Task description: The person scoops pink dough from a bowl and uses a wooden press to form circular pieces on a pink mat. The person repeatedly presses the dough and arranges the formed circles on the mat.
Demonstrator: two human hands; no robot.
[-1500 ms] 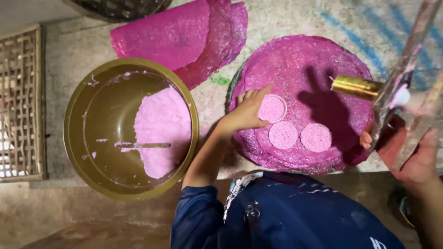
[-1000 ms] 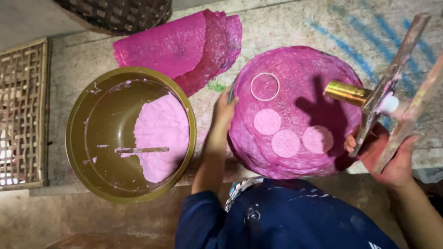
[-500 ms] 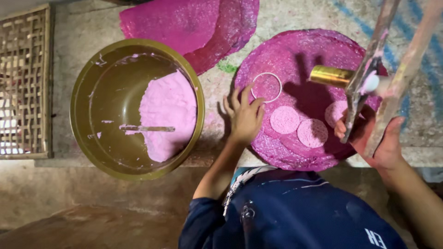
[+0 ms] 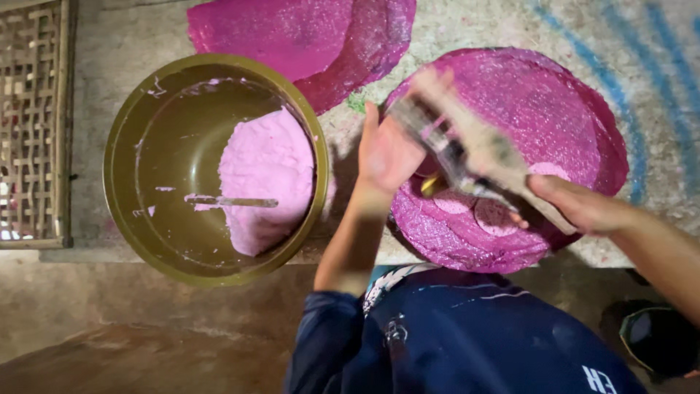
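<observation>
My right hand [image 4: 576, 204] grips a long flat wooden tool [image 4: 467, 149], blurred by motion and slanting up-left across a round pink woven mat [image 4: 539, 102]. A brass-coloured piece [image 4: 430, 184] shows under the tool. Small pale pink discs [image 4: 496, 216] lie on the near part of the mat, partly hidden by the tool. My left hand [image 4: 386, 157] is flat with its fingers up, at the mat's left edge right beside the tool's far end. It holds nothing that I can see.
A large brass-coloured bowl [image 4: 138, 117] at left holds pink batter [image 4: 266, 171] and a thin stirrer [image 4: 233, 201]. More pink mats [image 4: 292, 29] lie stacked at the top. A woven bamboo tray [image 4: 33, 124] sits at far left. The concrete ledge ends just below the bowl and mat.
My right hand has swung the tool down and left across the mat. My left hand moved up to the mat's left edge. The ring on the mat is now hidden.
</observation>
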